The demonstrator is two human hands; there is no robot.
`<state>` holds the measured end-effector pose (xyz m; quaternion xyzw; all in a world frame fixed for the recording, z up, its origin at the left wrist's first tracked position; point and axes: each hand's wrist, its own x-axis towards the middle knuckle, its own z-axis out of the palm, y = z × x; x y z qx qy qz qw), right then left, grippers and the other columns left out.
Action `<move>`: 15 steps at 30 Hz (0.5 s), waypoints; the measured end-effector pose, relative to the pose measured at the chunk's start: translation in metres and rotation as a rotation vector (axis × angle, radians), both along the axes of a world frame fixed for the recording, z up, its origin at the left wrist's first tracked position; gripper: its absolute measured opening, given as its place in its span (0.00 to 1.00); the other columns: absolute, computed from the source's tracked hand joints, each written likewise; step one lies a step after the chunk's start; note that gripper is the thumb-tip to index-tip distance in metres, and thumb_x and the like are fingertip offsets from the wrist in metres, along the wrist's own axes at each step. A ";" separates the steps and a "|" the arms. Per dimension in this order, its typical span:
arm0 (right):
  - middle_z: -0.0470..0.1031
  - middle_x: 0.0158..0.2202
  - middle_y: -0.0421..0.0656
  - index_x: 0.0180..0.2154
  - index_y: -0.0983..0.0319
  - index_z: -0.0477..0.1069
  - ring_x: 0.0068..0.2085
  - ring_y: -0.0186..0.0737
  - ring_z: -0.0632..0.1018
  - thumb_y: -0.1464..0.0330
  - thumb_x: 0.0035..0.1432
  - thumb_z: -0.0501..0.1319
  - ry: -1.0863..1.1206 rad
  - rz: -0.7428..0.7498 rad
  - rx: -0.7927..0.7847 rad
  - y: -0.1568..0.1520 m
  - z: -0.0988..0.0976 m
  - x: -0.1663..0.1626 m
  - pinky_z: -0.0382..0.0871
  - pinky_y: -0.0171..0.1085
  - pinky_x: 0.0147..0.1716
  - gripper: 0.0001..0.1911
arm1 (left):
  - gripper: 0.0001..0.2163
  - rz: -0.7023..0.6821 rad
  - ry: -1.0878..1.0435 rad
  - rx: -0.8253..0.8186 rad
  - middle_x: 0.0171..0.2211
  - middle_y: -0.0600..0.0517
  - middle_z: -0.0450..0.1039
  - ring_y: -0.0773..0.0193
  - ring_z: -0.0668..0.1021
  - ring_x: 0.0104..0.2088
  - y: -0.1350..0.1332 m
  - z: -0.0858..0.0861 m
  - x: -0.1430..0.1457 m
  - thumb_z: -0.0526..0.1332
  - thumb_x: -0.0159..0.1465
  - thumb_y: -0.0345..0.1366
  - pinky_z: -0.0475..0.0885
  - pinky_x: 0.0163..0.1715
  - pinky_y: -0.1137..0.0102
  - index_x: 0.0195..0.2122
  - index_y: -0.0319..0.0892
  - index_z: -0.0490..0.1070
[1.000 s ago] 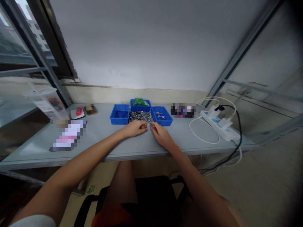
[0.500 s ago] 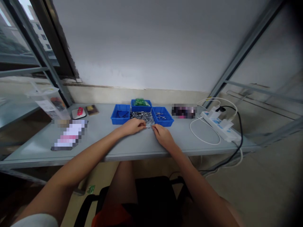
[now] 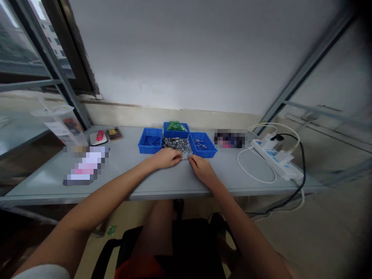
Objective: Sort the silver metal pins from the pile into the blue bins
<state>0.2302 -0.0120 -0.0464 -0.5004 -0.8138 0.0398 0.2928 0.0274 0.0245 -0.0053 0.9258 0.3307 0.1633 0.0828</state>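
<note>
Now your left hand [image 3: 169,157] and right hand [image 3: 202,167] pinch a thin metal piece [image 3: 185,158] between closed fingers; the right tray [image 3: 207,154] holds few slim rods [image 3: 200,145], the heap [image 3: 176,144] beside it many.

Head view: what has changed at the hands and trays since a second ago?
A thin metal piece now spans the gap between the left hand and right hand, seemingly pinched by both; earlier, only a small bit showed, at the right hand. The blue trays, metal pile and green packet stayed put.
</note>
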 end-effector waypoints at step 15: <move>0.74 0.31 0.41 0.37 0.62 0.69 0.33 0.37 0.73 0.64 0.61 0.48 0.142 0.029 -0.126 -0.003 0.007 0.000 0.63 0.35 0.36 0.13 | 0.11 -0.007 -0.062 0.031 0.26 0.48 0.73 0.61 0.73 0.26 0.002 -0.003 0.000 0.52 0.61 0.39 0.60 0.25 0.71 0.34 0.42 0.72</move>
